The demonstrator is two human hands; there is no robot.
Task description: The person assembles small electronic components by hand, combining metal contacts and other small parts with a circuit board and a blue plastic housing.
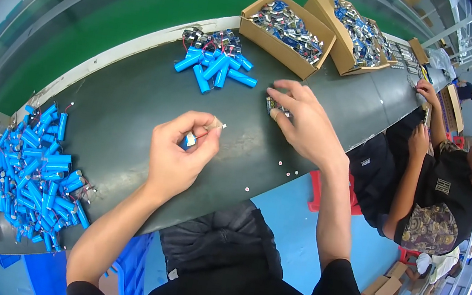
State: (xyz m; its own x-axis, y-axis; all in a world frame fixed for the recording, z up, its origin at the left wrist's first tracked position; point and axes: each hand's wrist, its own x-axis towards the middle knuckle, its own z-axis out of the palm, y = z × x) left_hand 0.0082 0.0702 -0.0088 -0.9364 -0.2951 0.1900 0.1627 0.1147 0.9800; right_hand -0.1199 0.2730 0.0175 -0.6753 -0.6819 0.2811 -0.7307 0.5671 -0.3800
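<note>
My left hand (178,151) is closed around a small blue cylindrical battery (189,140), whose pale end shows inside the curled fingers. A small white tip pokes out past the thumb and index finger, which has a tan covering on its end. To the right, my right hand (309,121) reaches over the bench with its fingers apart, above a few small circuit boards (271,105). The hand partly hides these boards, and a tan band circles its thumb. Just beyond both hands lies a pile of blue batteries (217,69) wired to dark circuit boards (212,39).
A large heap of blue batteries (42,174) covers the bench's left end. Two cardboard boxes (287,63) (344,66) full of circuit boards stand at the far edge. Small white bits (247,189) lie on the dark bench (234,159). A co-worker (448,183) sits at right.
</note>
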